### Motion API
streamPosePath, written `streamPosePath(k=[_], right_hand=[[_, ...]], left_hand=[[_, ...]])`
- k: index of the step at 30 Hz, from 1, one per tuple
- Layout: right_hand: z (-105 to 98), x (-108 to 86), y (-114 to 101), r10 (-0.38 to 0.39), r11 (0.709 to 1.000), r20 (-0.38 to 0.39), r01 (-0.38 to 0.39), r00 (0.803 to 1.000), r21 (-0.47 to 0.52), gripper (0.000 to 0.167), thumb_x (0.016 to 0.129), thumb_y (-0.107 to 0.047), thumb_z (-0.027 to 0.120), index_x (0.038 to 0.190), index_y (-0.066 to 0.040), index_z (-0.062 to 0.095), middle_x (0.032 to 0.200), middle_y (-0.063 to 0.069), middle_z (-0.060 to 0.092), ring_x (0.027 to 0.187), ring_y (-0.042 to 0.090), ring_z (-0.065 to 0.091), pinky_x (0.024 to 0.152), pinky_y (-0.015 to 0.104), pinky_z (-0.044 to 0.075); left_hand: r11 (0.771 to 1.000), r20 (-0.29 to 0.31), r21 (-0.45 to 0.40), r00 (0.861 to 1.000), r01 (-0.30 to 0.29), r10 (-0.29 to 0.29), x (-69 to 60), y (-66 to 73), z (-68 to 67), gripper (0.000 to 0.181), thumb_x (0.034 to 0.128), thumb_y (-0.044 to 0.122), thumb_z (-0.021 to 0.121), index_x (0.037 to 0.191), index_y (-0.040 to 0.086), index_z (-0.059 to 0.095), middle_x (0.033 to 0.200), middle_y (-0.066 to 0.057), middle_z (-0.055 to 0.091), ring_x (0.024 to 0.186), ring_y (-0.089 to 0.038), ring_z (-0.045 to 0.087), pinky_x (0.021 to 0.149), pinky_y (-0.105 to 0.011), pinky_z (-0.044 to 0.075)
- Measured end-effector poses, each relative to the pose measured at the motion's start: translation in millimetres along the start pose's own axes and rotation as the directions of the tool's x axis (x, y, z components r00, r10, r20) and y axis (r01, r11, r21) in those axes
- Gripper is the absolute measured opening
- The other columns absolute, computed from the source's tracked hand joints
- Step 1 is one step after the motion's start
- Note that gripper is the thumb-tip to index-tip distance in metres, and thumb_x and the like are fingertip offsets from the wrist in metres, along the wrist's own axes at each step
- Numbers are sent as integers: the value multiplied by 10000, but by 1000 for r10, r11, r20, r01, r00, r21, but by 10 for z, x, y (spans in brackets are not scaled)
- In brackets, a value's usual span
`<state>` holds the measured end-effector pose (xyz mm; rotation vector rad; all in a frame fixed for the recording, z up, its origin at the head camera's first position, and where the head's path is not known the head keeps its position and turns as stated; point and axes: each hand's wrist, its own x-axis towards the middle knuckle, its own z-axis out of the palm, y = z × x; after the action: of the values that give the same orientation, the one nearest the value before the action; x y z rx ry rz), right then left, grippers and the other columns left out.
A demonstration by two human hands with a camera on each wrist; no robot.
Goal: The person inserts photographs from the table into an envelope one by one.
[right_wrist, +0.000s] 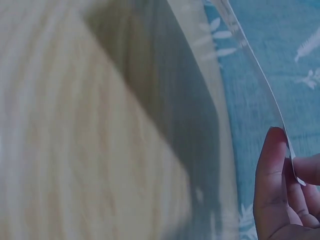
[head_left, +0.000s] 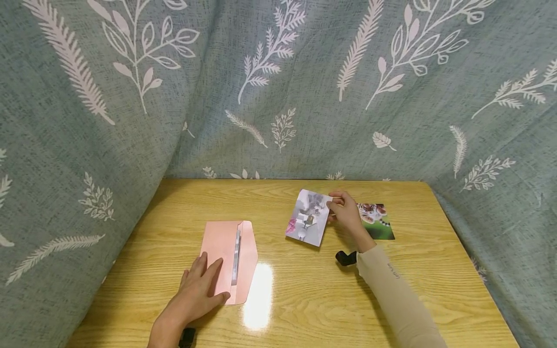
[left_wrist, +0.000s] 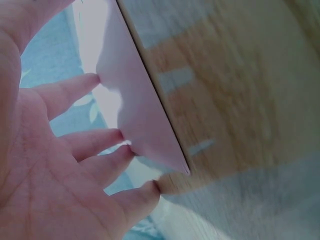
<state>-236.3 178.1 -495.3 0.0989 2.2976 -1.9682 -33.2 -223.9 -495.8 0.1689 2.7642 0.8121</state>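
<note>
ok so hands first: the right hand (head_left: 345, 210) has thumb and fingers pinched on the edge of a picture card (head_left: 308, 220), and the left hand (head_left: 197, 291) lies spread with its fingertips on a pink envelope (head_left: 219, 237), not gripping it as far as I can see; the two hands are well apart

from the right hand the card sticks out toward 9 o'clock; its long axis leans a bit, running from between 12 and 1 down to between 6 and 7; right wrist view has it nearly edge-on and slightly bowed, though I can't tell if its low corner touches the surface (head_left: 300, 299)

imo the bit that matters is card vs envelope: the envelope sits around 8 o'clock from the right hand, so the card is up at its 2 o'clock with bare surface between; envelope's long axis is close to 12–6, flap folded out toward 3, so the slot faces the card's side, and a grey strip of something (head_left: 236, 261) shows in it; left hand is clearly nearer the envelope, coming in from its 7

further out, a second picture card (head_left: 376, 229), green with a stripy animal, lies at about 4 o'clock from the right hand, partly behind that wrist; leafy curtain (head_left: 278, 87) fills everything at 12
</note>
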Motion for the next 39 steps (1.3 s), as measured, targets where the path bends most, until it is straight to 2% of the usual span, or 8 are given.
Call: streamPosePath(k=[8, 12, 18, 24, 28, 30, 35, 39], right_hand=[[235, -95, 42, 4, 999, 31, -5, 1000, 44, 367, 992, -21, 595, 1339, 61, 510, 909, 84, 561, 661, 172, 635, 575, 343, 578], [374, -148, 48, 7, 995, 37, -11, 999, 96, 354, 980, -10, 603, 1321, 47, 524, 878, 79, 548, 614, 202, 594, 551, 342, 567], [573, -198, 57, -8, 992, 69, 0, 998, 128, 335, 977, 9, 601, 1301, 54, 531, 889, 92, 530, 625, 235, 575, 561, 368, 581], [796, -253, 58, -6, 991, 85, -5, 996, 134, 350, 970, -1, 615, 1304, 64, 533, 942, 103, 518, 635, 198, 550, 573, 401, 596], [932, -315, 11, -5, 990, 97, -9, 995, 143, 361, 971, -2, 613, 1312, 74, 522, 981, 113, 506, 679, 224, 557, 649, 528, 594], [993, -329, 18, -10, 990, 92, -3, 996, 140, 358, 970, -10, 619, 1308, 66, 526, 990, 107, 498, 693, 223, 553, 659, 539, 593], [1130, -324, 73, -26, 989, 78, 14, 997, 149, 331, 958, -15, 632, 1274, 45, 551, 987, 110, 495, 686, 189, 567, 603, 419, 609], [1212, -334, 68, -39, 988, 90, 25, 995, 151, 341, 946, -11, 635, 1267, 64, 549, 984, 123, 511, 646, 184, 571, 584, 403, 608]], left_hand=[[1000, 2, -4, 1000, 8, -8, 5, 11, -3, 863, 850, 393, 793, 1535, 63, 386, 1600, -339, 68, 1478, -479, 17, 1115, -712, 32], [1000, -7, 2, 1000, 5, -5, 11, 8, -6, 865, 849, 396, 793, 1535, 62, 386, 1599, -339, 70, 1478, -481, 23, 1118, -709, 37], [1000, -10, 5, 1000, 3, -3, 15, 9, -6, 859, 849, 394, 792, 1531, 59, 391, 1596, -344, 78, 1474, -488, 30, 1111, -718, 43], [1000, -11, 13, 1000, 3, -3, 3, 10, 6, 856, 850, 389, 793, 1531, 58, 392, 1595, -345, 78, 1472, -494, 33, 1112, -716, 44], [1000, -15, 14, 1000, -2, 2, -4, 10, 10, 848, 851, 377, 794, 1527, 54, 396, 1592, -350, 83, 1470, -500, 38, 1109, -720, 49], [1000, -18, 17, 1000, -5, 6, -4, 12, 14, 847, 851, 374, 793, 1527, 53, 396, 1590, -354, 86, 1468, -503, 41, 1109, -722, 52], [1000, -29, 25, 999, -15, 16, -7, 14, 20, 845, 847, 378, 795, 1521, 50, 405, 1585, -359, 100, 1464, -511, 57, 1107, -724, 64], [999, -33, 34, 999, -22, 23, -6, 7, 16, 850, 841, 390, 799, 1514, 45, 413, 1578, -369, 113, 1460, -516, 72, 1105, -728, 70]])
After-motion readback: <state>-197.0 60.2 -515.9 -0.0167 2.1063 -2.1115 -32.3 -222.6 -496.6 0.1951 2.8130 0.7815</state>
